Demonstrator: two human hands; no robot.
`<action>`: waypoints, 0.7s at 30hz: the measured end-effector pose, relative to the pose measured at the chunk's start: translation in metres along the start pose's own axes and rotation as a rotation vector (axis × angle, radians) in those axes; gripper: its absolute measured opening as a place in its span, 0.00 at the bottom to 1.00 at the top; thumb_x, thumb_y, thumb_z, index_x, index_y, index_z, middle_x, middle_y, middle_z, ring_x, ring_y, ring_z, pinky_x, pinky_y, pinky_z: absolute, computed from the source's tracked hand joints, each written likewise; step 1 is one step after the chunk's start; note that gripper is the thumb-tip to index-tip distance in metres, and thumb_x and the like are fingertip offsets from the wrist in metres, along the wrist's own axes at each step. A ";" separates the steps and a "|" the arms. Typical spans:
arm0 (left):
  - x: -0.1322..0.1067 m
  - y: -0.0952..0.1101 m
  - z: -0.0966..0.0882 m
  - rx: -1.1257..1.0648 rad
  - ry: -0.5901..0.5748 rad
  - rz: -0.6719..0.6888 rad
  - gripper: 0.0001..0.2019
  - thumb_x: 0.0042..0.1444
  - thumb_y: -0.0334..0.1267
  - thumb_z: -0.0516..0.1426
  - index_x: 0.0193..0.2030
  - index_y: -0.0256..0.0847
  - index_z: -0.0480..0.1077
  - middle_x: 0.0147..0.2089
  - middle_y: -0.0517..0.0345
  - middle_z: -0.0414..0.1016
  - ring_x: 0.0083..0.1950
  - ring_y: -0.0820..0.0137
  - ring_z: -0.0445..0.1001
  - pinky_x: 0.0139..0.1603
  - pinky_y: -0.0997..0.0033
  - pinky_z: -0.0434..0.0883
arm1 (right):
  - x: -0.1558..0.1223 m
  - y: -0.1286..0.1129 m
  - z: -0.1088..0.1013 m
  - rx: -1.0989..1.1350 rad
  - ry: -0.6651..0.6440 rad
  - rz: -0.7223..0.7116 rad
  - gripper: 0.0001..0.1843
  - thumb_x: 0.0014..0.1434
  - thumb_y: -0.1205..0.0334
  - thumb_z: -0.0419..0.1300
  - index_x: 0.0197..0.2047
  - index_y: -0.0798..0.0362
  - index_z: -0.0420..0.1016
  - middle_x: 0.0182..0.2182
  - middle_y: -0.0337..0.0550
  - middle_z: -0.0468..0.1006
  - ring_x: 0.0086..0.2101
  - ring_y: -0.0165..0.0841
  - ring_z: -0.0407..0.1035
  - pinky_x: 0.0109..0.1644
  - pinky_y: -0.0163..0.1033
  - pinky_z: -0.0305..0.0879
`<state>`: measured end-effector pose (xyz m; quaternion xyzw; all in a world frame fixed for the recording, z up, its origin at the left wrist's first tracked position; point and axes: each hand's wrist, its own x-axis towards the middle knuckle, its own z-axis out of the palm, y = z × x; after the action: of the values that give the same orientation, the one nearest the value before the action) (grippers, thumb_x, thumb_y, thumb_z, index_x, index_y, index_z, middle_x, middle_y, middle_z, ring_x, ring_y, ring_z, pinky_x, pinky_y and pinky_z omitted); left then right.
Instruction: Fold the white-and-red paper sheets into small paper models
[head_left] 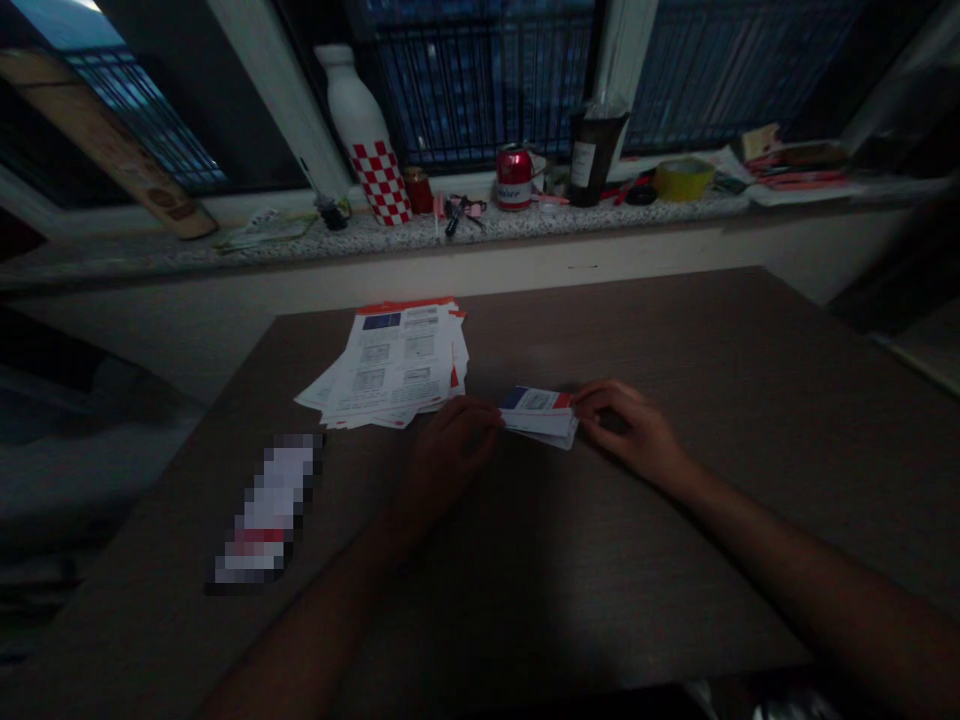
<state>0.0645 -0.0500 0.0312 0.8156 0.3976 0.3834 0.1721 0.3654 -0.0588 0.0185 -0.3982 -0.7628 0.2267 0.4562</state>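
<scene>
1. The left hand (454,440) is curled shut and pinches the left end of the folded leaflet (541,412). The right hand (626,420) grips the right end between thumb and fingertips.
2. From my seat I see the folded leaflet low over the middle of the worktop (675,330), between the two hands. The light is too dim for me to tell whether its underside touches the wood.
3. A fanned stack of printed sheets (397,365) lies flat just beyond the left hand. A blurred-out object (266,510) sits beside the left forearm, well apart from the leaflet.
4. I read the step in hand as setting a fold. To do it well, I would square the layered edges first and lay the paper flat on the worktop. Then I would hold one end fixed while the other hand's fingertips run along the crease.
5. I judge slipping layers the main risk, as they would leave a skewed crease. An even, light pinch at both ends should guard against that.
6. On the windowsill (525,222) a checked bottle (367,130) and a red can (514,178) stand far from the work.
</scene>
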 end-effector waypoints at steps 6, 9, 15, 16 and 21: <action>-0.001 -0.024 0.009 0.059 -0.323 0.042 0.13 0.65 0.27 0.58 0.52 0.46 0.75 0.61 0.52 0.78 0.61 0.59 0.77 0.63 0.53 0.74 | -0.004 0.024 0.005 -0.087 -0.185 -0.047 0.05 0.71 0.64 0.62 0.49 0.47 0.78 0.52 0.50 0.81 0.52 0.43 0.78 0.55 0.50 0.76; -0.004 -0.026 0.012 0.090 -0.379 0.054 0.18 0.63 0.26 0.59 0.57 0.46 0.75 0.63 0.50 0.77 0.63 0.56 0.76 0.65 0.50 0.74 | -0.005 0.028 0.008 -0.103 -0.231 -0.054 0.08 0.70 0.65 0.62 0.51 0.47 0.79 0.55 0.51 0.80 0.56 0.44 0.77 0.60 0.53 0.75; -0.006 -0.024 0.013 0.107 -0.362 0.070 0.16 0.66 0.31 0.60 0.59 0.46 0.75 0.63 0.49 0.77 0.63 0.55 0.75 0.65 0.47 0.73 | -0.006 0.027 0.010 -0.152 -0.275 -0.082 0.12 0.70 0.65 0.63 0.55 0.46 0.80 0.56 0.51 0.80 0.57 0.45 0.75 0.61 0.55 0.73; -0.006 -0.023 0.013 0.111 -0.362 0.071 0.16 0.67 0.32 0.60 0.59 0.46 0.75 0.62 0.49 0.77 0.64 0.55 0.75 0.66 0.47 0.73 | -0.005 0.026 0.010 -0.165 -0.282 -0.095 0.12 0.69 0.65 0.64 0.54 0.46 0.81 0.56 0.51 0.81 0.57 0.45 0.75 0.61 0.55 0.73; -0.006 -0.021 0.016 0.128 -0.342 0.066 0.14 0.67 0.33 0.61 0.58 0.45 0.75 0.63 0.48 0.76 0.65 0.54 0.74 0.67 0.46 0.71 | -0.003 0.024 0.008 -0.232 -0.329 -0.134 0.08 0.69 0.62 0.65 0.50 0.45 0.83 0.55 0.48 0.82 0.56 0.47 0.75 0.61 0.58 0.72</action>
<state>0.0639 -0.0417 0.0053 0.8908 0.3593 0.2185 0.1724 0.3683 -0.0475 -0.0038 -0.3540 -0.8729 0.1683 0.2906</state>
